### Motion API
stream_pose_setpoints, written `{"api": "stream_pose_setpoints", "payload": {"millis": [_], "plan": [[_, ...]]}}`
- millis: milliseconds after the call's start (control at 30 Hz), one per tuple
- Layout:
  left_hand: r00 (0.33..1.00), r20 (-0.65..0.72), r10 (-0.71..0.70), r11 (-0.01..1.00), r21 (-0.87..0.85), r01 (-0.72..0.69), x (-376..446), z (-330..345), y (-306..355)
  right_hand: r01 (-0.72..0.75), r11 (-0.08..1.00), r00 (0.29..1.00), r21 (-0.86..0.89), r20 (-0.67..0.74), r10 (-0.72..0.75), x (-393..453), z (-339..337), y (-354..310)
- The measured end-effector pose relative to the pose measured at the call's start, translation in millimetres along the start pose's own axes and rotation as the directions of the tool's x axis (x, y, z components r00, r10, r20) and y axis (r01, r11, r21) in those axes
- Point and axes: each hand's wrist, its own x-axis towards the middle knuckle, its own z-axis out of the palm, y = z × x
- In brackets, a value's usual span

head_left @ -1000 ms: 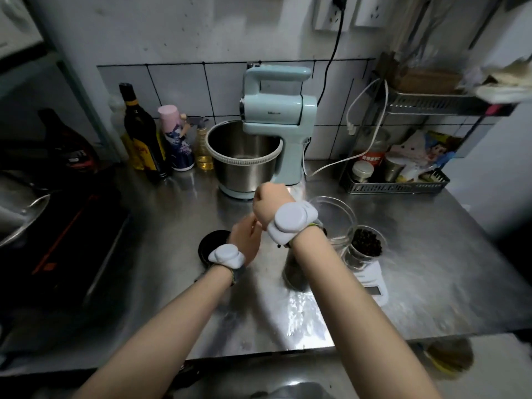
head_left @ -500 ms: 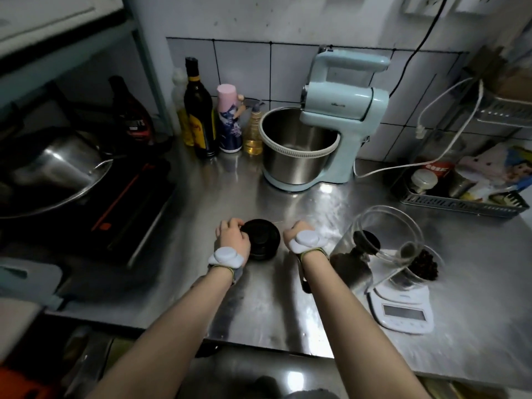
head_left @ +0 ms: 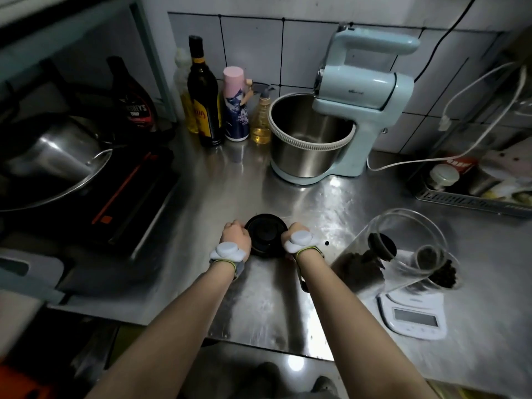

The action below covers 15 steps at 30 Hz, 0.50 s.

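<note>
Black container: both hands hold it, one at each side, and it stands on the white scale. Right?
No. The head view shows the black container on the steel counter; the white scale sits off to its right. The left hand and right hand do hold its sides.

Bare counter [head_left: 259, 194] is left open beyond the black canister [head_left: 266, 236].
It is barred behind by mixer [head_left: 359, 90] and bottles [head_left: 205, 110], rightward by glass jars [head_left: 403, 246] and scale [head_left: 414, 321], leftward by the cooktop [head_left: 129, 197].
</note>
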Motion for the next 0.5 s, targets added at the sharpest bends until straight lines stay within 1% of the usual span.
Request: {"api": "stream_pose_setpoints", "payload": {"millis": [133,267,367,500], "plan": [[1.000,0.008,0.008,0.999,0.035,-0.008,1.0,3.6,3.5,-0.008,1.000,1.000,-0.013,-0.019,0.008,-0.9,-2.5,0.0],[1.000,-0.015,0.002,0.999,0.046,-0.001,-0.2,3.3,12.1,-0.008,0.999,1.000,-0.049,-0.019,0.007,-5.6,-8.9,1.2],[1.000,-0.024,-0.017,1.000,0.008,0.017,-1.5,-0.8,20.0,-0.007,0.998,1.000,-0.068,-0.020,0.006,-5.2,-16.0,-0.5],[0.996,-0.079,0.047,0.996,-0.077,-0.053,-8.4,-7.6,38.8,0.004,0.999,0.995,-0.050,-0.098,-0.009,-11.0,-33.4,-1.0]]}}
